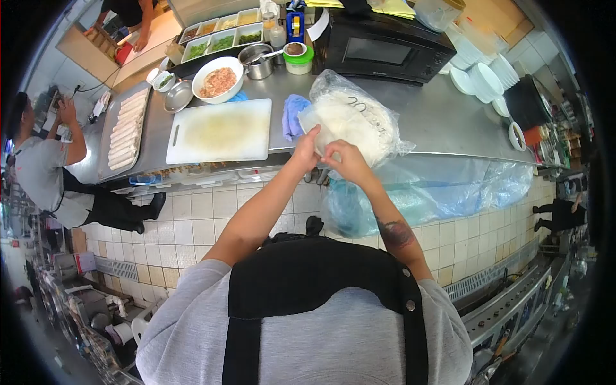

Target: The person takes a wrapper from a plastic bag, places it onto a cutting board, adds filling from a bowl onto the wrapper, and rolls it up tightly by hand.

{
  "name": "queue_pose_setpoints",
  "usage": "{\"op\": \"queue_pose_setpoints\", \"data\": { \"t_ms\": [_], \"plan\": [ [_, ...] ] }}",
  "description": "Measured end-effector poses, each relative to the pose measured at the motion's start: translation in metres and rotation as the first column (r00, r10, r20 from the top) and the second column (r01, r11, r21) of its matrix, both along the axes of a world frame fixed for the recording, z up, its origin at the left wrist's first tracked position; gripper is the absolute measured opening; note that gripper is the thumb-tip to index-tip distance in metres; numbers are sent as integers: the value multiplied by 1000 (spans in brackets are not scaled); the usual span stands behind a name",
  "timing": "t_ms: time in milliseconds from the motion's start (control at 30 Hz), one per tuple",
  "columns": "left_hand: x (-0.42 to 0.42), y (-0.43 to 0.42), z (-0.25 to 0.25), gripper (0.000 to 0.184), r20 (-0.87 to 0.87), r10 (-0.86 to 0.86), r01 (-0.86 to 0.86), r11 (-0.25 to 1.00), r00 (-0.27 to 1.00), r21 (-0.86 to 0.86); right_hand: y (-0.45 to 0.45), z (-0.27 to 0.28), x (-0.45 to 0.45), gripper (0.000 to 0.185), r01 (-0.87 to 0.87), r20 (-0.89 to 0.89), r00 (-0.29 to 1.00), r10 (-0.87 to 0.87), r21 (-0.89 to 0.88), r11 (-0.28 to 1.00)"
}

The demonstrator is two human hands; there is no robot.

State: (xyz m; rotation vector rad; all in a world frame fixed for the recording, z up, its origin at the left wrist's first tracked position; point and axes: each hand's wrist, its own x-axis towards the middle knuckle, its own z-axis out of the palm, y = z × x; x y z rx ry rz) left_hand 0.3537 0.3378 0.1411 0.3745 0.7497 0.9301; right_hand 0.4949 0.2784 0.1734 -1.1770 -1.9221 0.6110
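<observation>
A stack of thin, round white wrapper sheets (353, 122) lies in a clear plastic bag (391, 131) with dark writing, at the counter's front edge. My left hand (308, 149) is closed on the left edge of a lifted wrapper sheet (314, 120). Just right of it, my right hand (347, 160) pinches at the sheet's near edge, with thumb and fingertips together. A crumpled purple-blue cloth (295, 117) is just left of the bag. Further left lies a white cutting board (219, 131), its middle stained yellowish.
A tray (138, 149) of white rolls and a bowl (238, 76) of pinkish filling stand left. Behind are a pot (258, 69), a green-lidded tub (299, 65), several topping containers (223, 42) and a microwave (385, 50). A co-worker (51, 160) stands left; stacked white bowls (486, 81) are right.
</observation>
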Motion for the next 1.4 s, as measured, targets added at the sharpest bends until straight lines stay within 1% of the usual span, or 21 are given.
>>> {"op": "queue_pose_setpoints", "data": {
  "t_ms": [33, 100, 167, 267, 333, 433, 500, 567, 633, 700, 733, 800, 833, 900, 967, 1033, 1100, 1133, 1200, 1333, 1400],
  "plan": [
    [0, -1, -7, 40, 2, -5, 5, 1000, 1000, -3, -6, -4, 4, 16, 5, 2, 1000, -5, -3, 1000],
    [-5, 0, -16, 37, -137, 126, -126, 992, 982, 10, -11, -13, 14, 19, 2, -42, 999, -20, -374, 928],
    [-14, 5, -18, 37, -172, 126, -124, 992, 977, 23, -8, -13, 29, 20, 92, -36, 993, -112, -347, 933],
    [-25, 0, 33, 40, -336, 32, 20, 988, 941, 150, 12, -18, 61, 25, 200, -97, 966, -239, -301, 932],
    [-37, 13, 49, 41, -468, -185, 368, 866, 864, 339, 32, -3, 64, 30, 216, -166, 949, -267, -274, 937],
    [-55, 23, 94, 42, -520, -397, 608, 719, 756, 336, 58, 31, 59, 46, 247, -296, 906, -302, -209, 946],
    [-68, 27, 122, 39, -569, -398, 659, 651, 720, 378, 76, 35, 57, 59, 12, -429, 898, -100, -203, 979],
    [-78, 30, 146, 36, -696, -426, 790, 505, 578, 348, 80, 43, 45, 43, -106, -564, 825, 13, -133, 985],
    [-84, 38, 155, 31, -704, -407, 781, 519, 582, 346, 81, 46, 44, 26, -431, -564, 817, 117, -464, 774],
    [-84, 55, 155, 25, -718, -272, 699, 592, 641, 400, 70, 43, 37, 16, -465, -676, 731, 99, -386, 797],
    [-80, 66, 151, 25, -715, -275, 698, 596, 642, 397, 65, 42, 39, 14, -426, -729, 684, 2, -398, 813],
    [-67, 85, 137, 19, -851, 188, 631, 596, 491, 496, 58, 37, 42, 13, -384, -771, 628, -104, -424, 820],
    [-59, 88, 127, 19, -851, 177, 632, 599, 494, 491, 56, 32, 45, 15, -217, -741, 603, -295, -508, 833],
    [-37, 91, 106, 18, -708, 585, 459, 541, 397, 704, 58, 14, 59, 17, -33, -689, 540, -484, -592, 805],
    [-17, 80, 76, 19, -665, 595, 423, 514, 451, 746, 62, -20, 76, 20, 110, -688, 436, -580, -599, 793],
    [2, 51, 55, 20, -740, 466, 602, 436, 485, 669, 50, -13, 80, 21, 88, -629, 450, -634, -675, 732],
    [23, 22, 38, 21, -790, 167, 557, 623, 590, 549, 44, -8, 81, 23, 53, -571, 472, -672, -742, 668],
    [32, 13, 28, 21, -790, 165, 558, 624, 591, 548, 42, -7, 82, 24, -2, -579, 512, -635, -740, 673],
    [48, -3, 16, 24, -674, 29, 381, 807, 738, 452, 39, -9, 81, 25, -59, -587, 549, -595, -737, 674],
    [61, -16, 23, 23, -632, 112, 224, 876, 767, 426, 35, -5, 70, 24, -185, -675, 552, -490, -672, 717],
    [58, -15, 29, 18, -765, 218, 283, 840, 605, 463, 36, -1, 62, 24, -198, -682, 571, -456, -654, 730]
  ]
}}
